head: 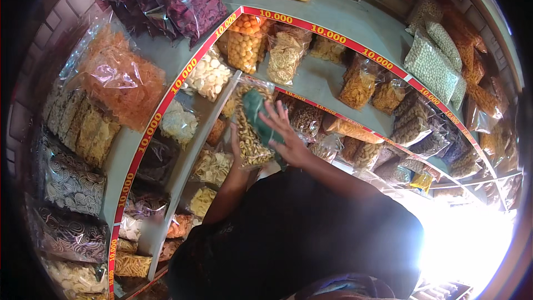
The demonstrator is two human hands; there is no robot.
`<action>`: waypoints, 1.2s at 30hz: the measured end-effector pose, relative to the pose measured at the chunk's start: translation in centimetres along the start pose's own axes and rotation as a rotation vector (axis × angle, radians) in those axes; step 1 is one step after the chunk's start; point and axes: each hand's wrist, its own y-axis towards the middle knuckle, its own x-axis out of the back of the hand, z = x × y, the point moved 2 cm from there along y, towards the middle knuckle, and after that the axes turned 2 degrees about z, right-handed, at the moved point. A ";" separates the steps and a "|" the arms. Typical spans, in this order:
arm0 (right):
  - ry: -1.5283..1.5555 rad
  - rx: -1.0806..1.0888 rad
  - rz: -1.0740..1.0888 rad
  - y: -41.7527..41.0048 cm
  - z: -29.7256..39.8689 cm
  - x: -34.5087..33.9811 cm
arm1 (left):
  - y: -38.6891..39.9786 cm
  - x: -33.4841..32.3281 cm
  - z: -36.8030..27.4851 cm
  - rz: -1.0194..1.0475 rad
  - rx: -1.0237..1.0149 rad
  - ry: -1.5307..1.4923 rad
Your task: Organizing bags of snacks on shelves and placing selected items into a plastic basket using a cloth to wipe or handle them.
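A clear plastic bag of curled brown snacks (254,143) is held upright before the black shirt. My left hand (235,143) grips its left edge, with the fingers mostly hidden behind the bag. A dark green cloth (259,118) lies over the front and right side of the bag. My right hand (285,135) rests on the cloth with its fingers spread, pressing it against the bag. The lower end of the cloth hangs beside the bag, below my right palm.
Curved grey shelves with a red and yellow price strip (143,143) surround my hands. Bags of orange balls (243,52), pale round chips (208,75) and purple chips (195,4) stand on them. A grey divider (195,146) runs left of my left arm. Bright light glares at lower right.
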 end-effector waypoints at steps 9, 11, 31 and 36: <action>-0.077 -0.120 -0.012 3.9 -2.1 -0.5 | -1.1 0.9 -0.4 -0.231 0.115 0.058; -0.029 -0.079 0.021 2.8 -1.0 -1.8 | -1.4 -0.4 -0.9 -0.367 0.089 0.106; -0.629 -0.527 -0.171 -2.2 -21.0 8.8 | 1.0 -1.7 0.2 0.170 0.043 -0.153; -0.684 -0.358 -0.311 -0.1 -12.3 7.9 | 1.5 -2.8 0.8 0.186 0.075 -0.074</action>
